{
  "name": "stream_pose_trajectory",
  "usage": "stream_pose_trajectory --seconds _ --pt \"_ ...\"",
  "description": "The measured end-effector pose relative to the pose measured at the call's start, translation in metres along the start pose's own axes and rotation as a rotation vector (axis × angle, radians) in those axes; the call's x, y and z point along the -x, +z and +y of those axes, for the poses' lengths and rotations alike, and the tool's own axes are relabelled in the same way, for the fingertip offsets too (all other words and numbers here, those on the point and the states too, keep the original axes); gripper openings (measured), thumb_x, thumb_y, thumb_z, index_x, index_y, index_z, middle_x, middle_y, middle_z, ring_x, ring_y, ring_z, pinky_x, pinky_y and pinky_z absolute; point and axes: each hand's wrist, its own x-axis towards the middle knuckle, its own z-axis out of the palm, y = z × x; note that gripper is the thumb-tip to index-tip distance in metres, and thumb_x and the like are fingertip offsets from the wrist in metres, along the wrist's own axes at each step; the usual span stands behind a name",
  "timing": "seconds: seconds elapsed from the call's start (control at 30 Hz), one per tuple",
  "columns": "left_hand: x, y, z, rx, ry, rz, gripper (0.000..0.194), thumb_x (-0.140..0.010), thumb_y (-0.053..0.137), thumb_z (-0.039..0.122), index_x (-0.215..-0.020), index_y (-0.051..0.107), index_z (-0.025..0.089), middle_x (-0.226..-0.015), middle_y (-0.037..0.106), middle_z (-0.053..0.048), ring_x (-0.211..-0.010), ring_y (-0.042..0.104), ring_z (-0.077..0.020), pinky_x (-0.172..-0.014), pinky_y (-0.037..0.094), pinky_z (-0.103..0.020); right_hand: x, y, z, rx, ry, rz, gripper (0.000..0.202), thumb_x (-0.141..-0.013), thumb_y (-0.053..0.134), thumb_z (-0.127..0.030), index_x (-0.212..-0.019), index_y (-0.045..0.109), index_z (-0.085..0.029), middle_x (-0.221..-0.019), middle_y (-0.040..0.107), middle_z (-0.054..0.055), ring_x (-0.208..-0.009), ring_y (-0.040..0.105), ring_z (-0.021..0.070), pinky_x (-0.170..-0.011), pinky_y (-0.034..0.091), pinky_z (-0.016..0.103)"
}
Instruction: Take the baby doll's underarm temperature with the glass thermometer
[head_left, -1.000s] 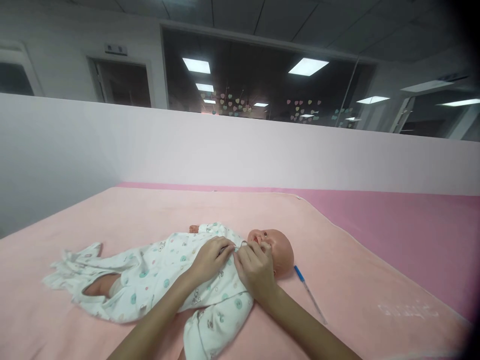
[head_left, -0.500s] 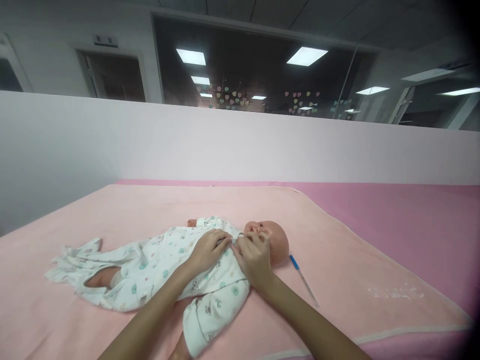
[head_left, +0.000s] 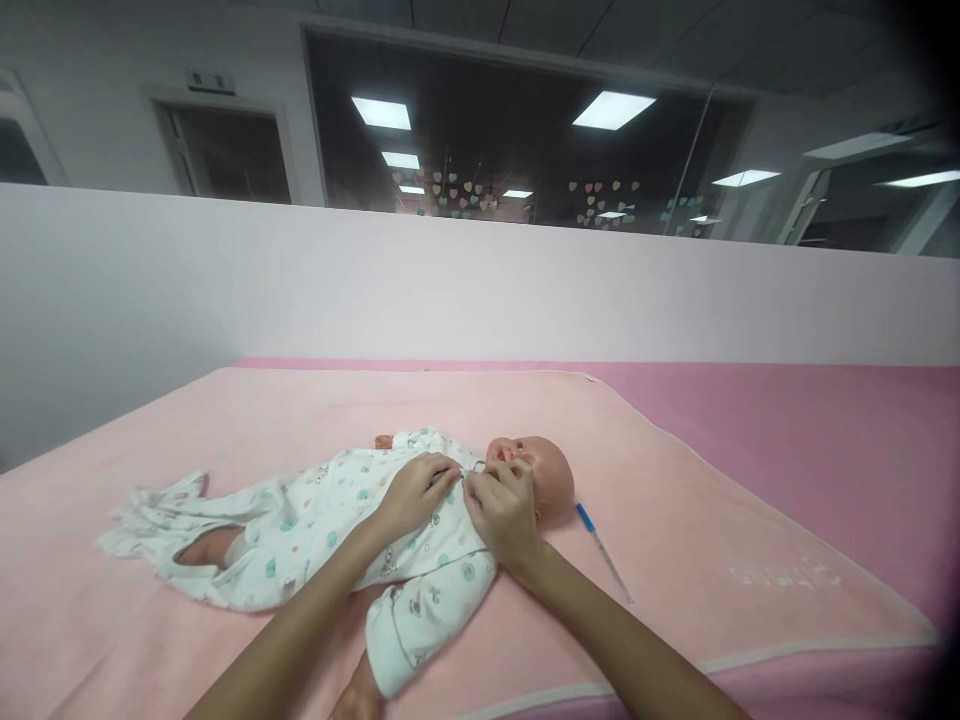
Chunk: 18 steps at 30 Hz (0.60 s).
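A baby doll (head_left: 556,475) lies on its back, head to the right, dressed in a white patterned baby romper (head_left: 341,500). My left hand (head_left: 418,493) rests on the chest, its thumb and fingers pinching the cloth near the neckline. Just beside it, my right hand (head_left: 506,508) has curled fingers closed on the romper's collar, under the doll's chin. The fingers hide the exact spot of cloth between them. One doll leg (head_left: 210,547) shows through an opening in the romper, and a sleeve stretches toward me.
A glass thermometer (head_left: 606,555) with a blue end lies right of the doll's head. Beneath everything is a peach blanket (head_left: 712,520) over a pink surface (head_left: 840,450). A white padded wall (head_left: 480,290) stands behind, with windows above it.
Both hands stay at the neckline, with the right fingers slightly shifted and curled closer to the collar. The doll and thermometer appear a little higher in view.
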Motion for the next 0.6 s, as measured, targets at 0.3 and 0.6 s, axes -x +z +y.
stream_pose_trajectory --seconds 0.3,0.6 --pt "0.0002 0.0003 -0.0008 -0.013 0.005 -0.009 0.033 -0.087 0.034 0.036 -0.081 0.063 0.020 -0.084 0.064 -0.003 -0.081 0.056 -0.0180 -0.072 0.041 -0.028 0.0002 -0.0024 0.0012 -0.050 0.011 0.017 0.018 -0.081 0.051 -0.015 -0.063 0.052 -0.018 -0.053 0.054 -0.004 -0.068 0.051 0.0118 -0.077 0.028 0.032" --pt "-0.0003 0.0007 0.0004 -0.013 0.018 -0.022 0.032 -0.086 0.035 0.034 -0.083 0.063 0.019 -0.087 0.064 -0.003 -0.084 0.055 -0.0190 -0.076 0.040 -0.030 0.0018 -0.0013 0.0040 -0.015 -0.023 0.000 0.020 -0.081 0.049 -0.013 -0.061 0.050 -0.017 -0.052 0.054 -0.004 -0.064 0.049 0.0112 -0.076 0.028 0.032"
